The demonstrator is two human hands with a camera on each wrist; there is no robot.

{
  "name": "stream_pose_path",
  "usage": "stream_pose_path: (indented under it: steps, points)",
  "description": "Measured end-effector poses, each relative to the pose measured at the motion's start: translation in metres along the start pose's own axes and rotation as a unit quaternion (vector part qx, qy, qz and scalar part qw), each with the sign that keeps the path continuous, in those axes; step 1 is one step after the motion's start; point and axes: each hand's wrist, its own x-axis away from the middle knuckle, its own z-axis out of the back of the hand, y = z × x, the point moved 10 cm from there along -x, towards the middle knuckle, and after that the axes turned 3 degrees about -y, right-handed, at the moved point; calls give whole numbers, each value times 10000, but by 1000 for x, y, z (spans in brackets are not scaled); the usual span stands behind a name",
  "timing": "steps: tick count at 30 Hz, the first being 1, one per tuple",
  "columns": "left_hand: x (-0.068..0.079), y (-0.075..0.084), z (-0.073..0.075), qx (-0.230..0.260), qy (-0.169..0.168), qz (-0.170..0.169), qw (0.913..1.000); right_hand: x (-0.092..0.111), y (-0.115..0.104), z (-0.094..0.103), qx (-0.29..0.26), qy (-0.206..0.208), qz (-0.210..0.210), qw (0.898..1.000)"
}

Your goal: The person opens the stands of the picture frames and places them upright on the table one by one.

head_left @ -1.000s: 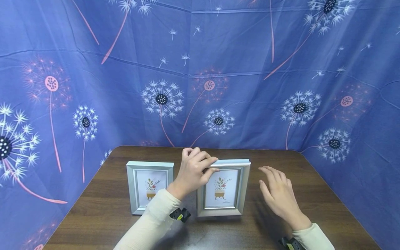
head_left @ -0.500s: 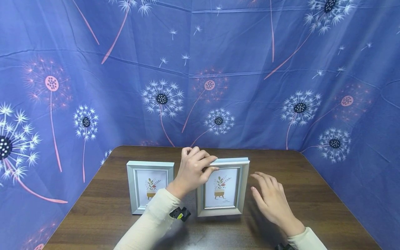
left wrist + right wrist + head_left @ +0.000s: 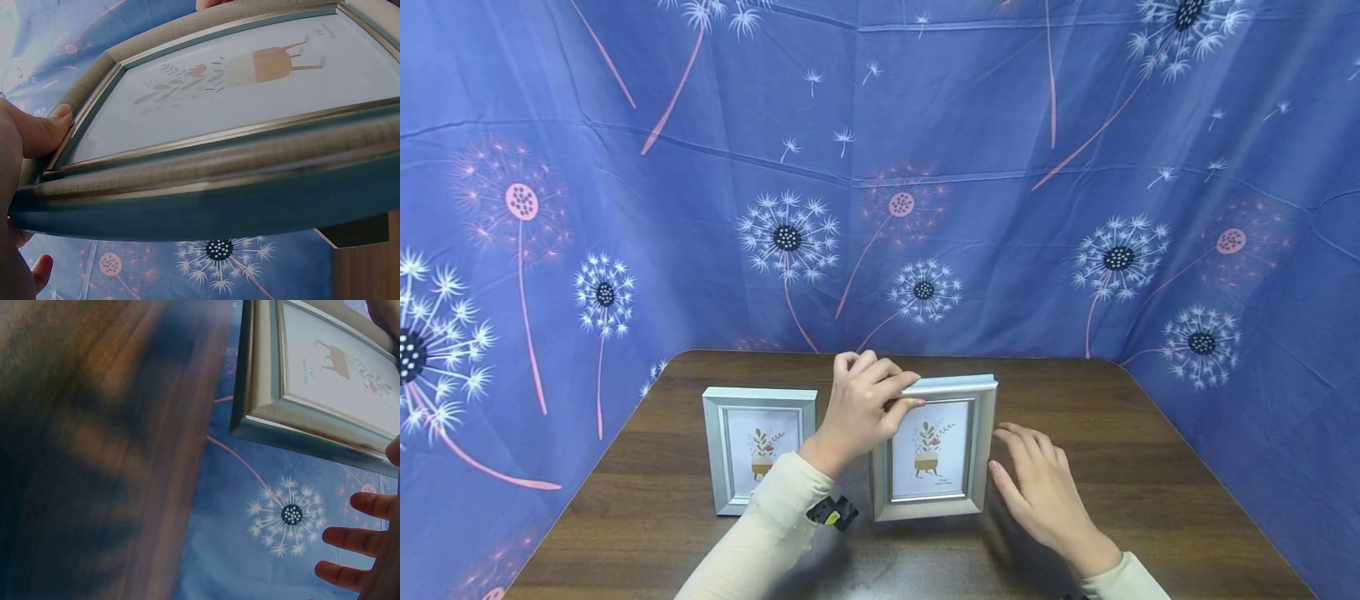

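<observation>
My left hand (image 3: 859, 408) pinches the top left corner of a silver picture frame (image 3: 880, 505), with the thumb on its front and the fingers behind. In the left wrist view, the same frame (image 3: 206, 169) shows its teal side, and a dark flap (image 3: 356, 232) juts out behind it. The print inside shows a plant in a footed pot. Beside the frame's right edge is my right hand (image 3: 1047, 492), its fingers spread and loosely extended. In the right wrist view, the thumb of this hand (image 3: 375, 540) lies close to the frame's edge; whether it touches cannot be told.
A second, pale green picture frame (image 3: 718, 458) with a similar print stands on the left, partly hidden by my left forearm. Both are at a brown wooden table (image 3: 647, 475). Blue cloth (image 3: 1000, 250) with dandelions hangs behind and at both sides.
My right hand has moved left, up to the silver frame's right edge. The frame's top right corner has risen slightly. My left hand keeps its grip nearly in place.
</observation>
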Motion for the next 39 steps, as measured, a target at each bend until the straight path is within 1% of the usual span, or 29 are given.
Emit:
stream_pose_path:
  steps: [5, 13, 24, 34, 39]
  points:
    - [-1, 0, 1, 29, 35, -5, 10000, 4, -3, -7, -3, -58, -9, 10000]
    - [-1, -2, 1, 172, 4, 140, 9998, 10, -6, -18, 34, -182, -116, 9998]
    - [-1, -3, 1, 179, 16, 207, 9996, 13, -8, -25, 81, -240, -159, 9996]
    - [-2, -3, 3, 174, 30, 223, 9996, 16, -7, -34, 87, -468, -263, 9985]
    - [-3, -4, 4, 152, 44, 231, 9996, 18, -8, -37, 137, -479, -229, 9985]
